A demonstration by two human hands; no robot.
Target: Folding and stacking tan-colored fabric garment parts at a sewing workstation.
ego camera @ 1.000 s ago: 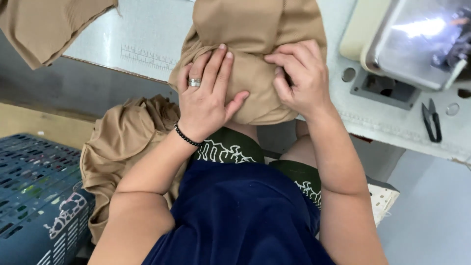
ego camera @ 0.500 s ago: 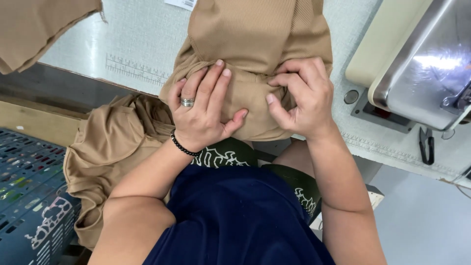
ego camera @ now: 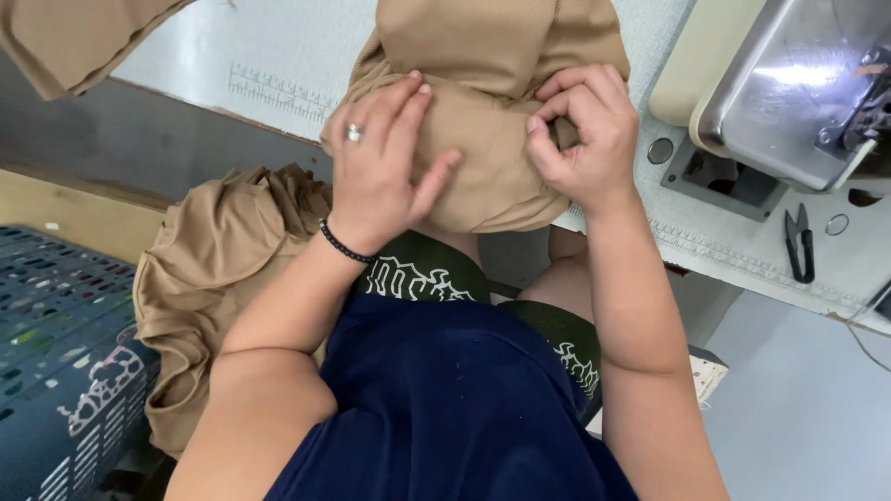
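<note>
A tan fabric piece [ego camera: 492, 56] hangs over the near edge of the white sewing table [ego camera: 232, 46]. My left hand [ego camera: 380, 172], with a ring and a black bead bracelet, lies flat on the fabric's lower fold, fingers spread. My right hand [ego camera: 585, 139] pinches the fabric's right edge between thumb and fingers. More tan fabric [ego camera: 218, 278] is bunched at my left side, draped over a dark blue plastic crate [ego camera: 56, 371].
A sewing machine [ego camera: 798, 83] stands at the upper right on the table. Black thread snips [ego camera: 798, 243] lie near its base. Another tan piece [ego camera: 65, 37] hangs at the top left. A printed ruler strip runs along the table edge.
The view has shifted slightly. My right hand's fingers have curled tighter into a pinch on the fabric, and my left hand has slid a little up the fold.
</note>
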